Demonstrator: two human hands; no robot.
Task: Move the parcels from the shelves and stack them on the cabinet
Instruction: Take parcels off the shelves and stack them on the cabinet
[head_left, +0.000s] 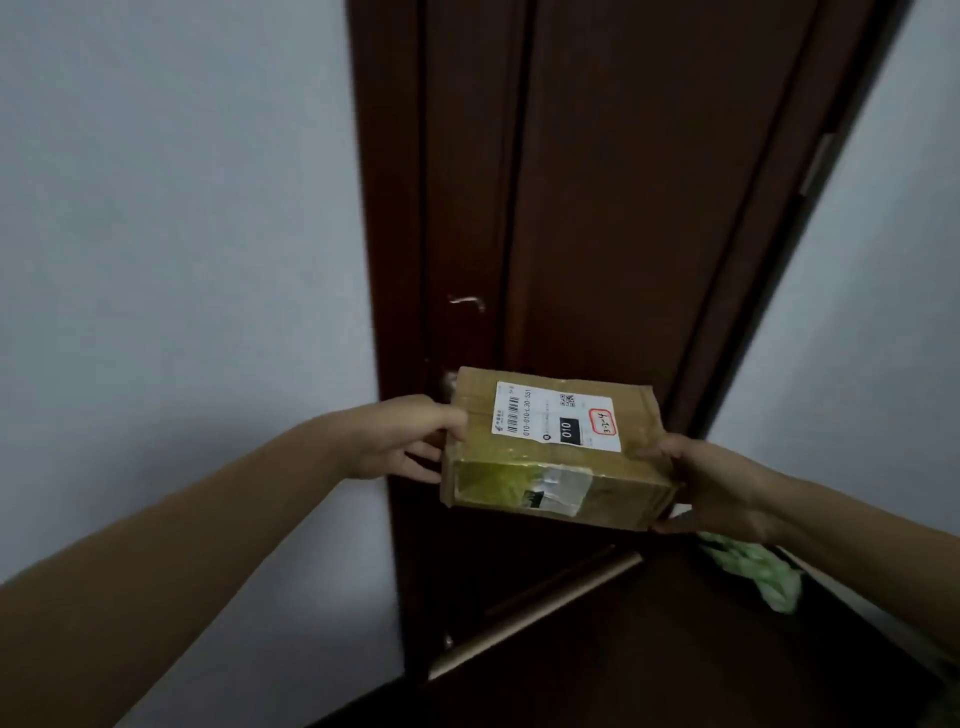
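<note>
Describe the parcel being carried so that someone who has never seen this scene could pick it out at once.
Find the dark brown door between pale walls. In front of it, a cardboard parcel is held between the left grip and right grip. Unlike the crumpled green item nearby, it is boxy, with a white barcode label.

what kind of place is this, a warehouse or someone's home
Likely a room in a home or small office, not a warehouse: plain pale painted walls, a dark brown panelled wooden door and a dark wooden cabinet top. A labelled brown cardboard parcel is held before the door.
</note>
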